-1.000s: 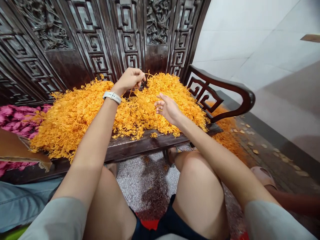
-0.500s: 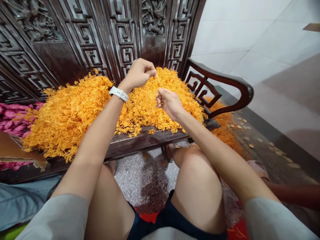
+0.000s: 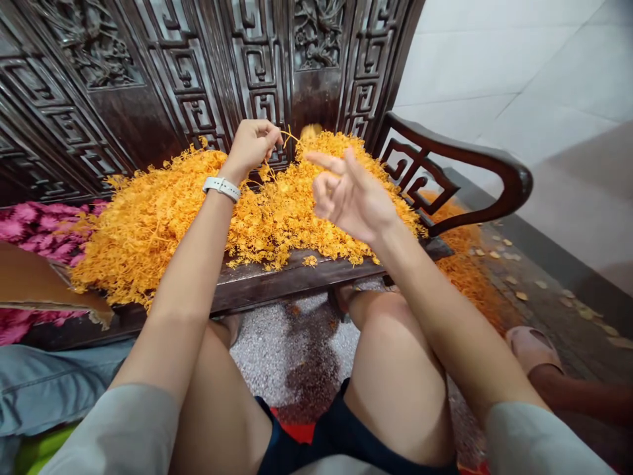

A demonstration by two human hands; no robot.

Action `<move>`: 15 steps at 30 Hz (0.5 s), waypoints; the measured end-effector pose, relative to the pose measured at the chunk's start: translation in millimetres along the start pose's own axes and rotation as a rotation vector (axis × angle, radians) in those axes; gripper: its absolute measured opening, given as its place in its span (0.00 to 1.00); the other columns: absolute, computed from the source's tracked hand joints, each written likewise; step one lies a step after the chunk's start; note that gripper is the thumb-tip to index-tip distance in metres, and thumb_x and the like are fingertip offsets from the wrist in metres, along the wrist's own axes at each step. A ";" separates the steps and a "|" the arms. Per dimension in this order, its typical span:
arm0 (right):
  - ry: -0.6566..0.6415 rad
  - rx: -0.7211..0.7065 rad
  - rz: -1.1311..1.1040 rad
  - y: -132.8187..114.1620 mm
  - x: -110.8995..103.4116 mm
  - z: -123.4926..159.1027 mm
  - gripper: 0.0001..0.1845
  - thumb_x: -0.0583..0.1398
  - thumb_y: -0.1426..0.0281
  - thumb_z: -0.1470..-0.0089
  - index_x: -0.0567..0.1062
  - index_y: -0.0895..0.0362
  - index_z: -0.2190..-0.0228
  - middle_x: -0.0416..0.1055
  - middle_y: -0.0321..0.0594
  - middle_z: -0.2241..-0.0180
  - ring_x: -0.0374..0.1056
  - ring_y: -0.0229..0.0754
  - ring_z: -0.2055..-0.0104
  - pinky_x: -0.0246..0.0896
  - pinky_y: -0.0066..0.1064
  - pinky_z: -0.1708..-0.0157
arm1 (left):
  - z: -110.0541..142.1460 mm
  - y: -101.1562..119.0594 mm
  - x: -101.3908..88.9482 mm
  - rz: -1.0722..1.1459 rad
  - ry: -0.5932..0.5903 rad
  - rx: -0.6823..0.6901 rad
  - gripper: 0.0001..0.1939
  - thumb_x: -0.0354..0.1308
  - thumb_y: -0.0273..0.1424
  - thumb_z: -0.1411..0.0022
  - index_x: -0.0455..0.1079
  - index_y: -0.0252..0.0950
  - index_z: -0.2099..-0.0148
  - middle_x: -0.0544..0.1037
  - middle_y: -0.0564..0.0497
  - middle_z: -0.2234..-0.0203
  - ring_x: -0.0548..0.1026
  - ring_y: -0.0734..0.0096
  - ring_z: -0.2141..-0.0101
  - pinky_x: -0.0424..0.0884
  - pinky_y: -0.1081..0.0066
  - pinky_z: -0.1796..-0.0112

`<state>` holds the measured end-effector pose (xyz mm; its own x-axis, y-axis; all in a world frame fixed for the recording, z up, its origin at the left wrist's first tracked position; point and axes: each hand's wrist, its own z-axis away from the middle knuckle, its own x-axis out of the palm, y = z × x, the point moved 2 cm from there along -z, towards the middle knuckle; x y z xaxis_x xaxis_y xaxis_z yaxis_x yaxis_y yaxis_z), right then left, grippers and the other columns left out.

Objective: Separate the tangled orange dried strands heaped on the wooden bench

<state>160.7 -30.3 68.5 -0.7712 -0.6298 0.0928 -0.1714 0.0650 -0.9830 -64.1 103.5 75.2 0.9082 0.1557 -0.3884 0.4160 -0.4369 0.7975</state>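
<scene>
On the carved bench (image 3: 297,280), the left grip (image 3: 252,148) pinches orange strands (image 3: 277,218); the right grip (image 3: 351,194) hovers open above.

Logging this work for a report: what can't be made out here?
Head view:
- What the left hand pinches: its fingers hide all but thin orange strands.
- The bench seat: the orange heap covers it.
- Blurred orange clump: too blurred to identify.
- Brown sheet: cut off by the left edge.
</scene>
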 end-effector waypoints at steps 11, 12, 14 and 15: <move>0.415 0.009 0.131 50.6 -35.5 -28.6 0.18 0.68 0.51 0.35 0.79 0.54 0.65 0.66 0.33 0.78 0.57 0.35 0.77 0.55 0.29 0.75 | 13.0 30.8 11.7 -0.019 -0.245 0.043 0.08 0.65 0.34 0.30 0.75 0.36 0.62 0.69 0.53 0.80 0.75 0.69 0.74 0.69 0.71 0.69; 0.367 0.001 0.142 48.6 -29.6 -27.1 0.20 0.67 0.52 0.34 0.78 0.55 0.70 0.63 0.32 0.79 0.56 0.34 0.77 0.54 0.28 0.75 | 10.9 31.1 11.1 0.006 -0.211 0.024 0.09 0.65 0.36 0.30 0.75 0.36 0.60 0.70 0.53 0.80 0.76 0.68 0.74 0.70 0.71 0.69; 0.151 -0.027 0.138 39.7 -8.7 -20.3 0.24 0.68 0.52 0.34 0.77 0.56 0.74 0.64 0.33 0.80 0.56 0.33 0.77 0.54 0.28 0.75 | 6.7 30.7 8.5 0.059 -0.137 -0.017 0.10 0.64 0.39 0.28 0.75 0.37 0.58 0.71 0.52 0.79 0.78 0.68 0.73 0.70 0.72 0.69; -0.043 -0.027 0.135 33.4 6.7 -14.7 0.24 0.69 0.51 0.36 0.78 0.56 0.74 0.68 0.35 0.78 0.59 0.33 0.76 0.55 0.28 0.74 | 5.3 30.2 6.9 0.081 -0.111 -0.035 0.11 0.63 0.40 0.28 0.75 0.37 0.57 0.71 0.52 0.79 0.78 0.68 0.73 0.70 0.72 0.70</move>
<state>140.8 -21.0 38.6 -0.7618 -0.6461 -0.0474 -0.0850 0.1722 -0.9814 -45.5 86.7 94.2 0.9291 0.0213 -0.3693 0.3446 -0.4130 0.8430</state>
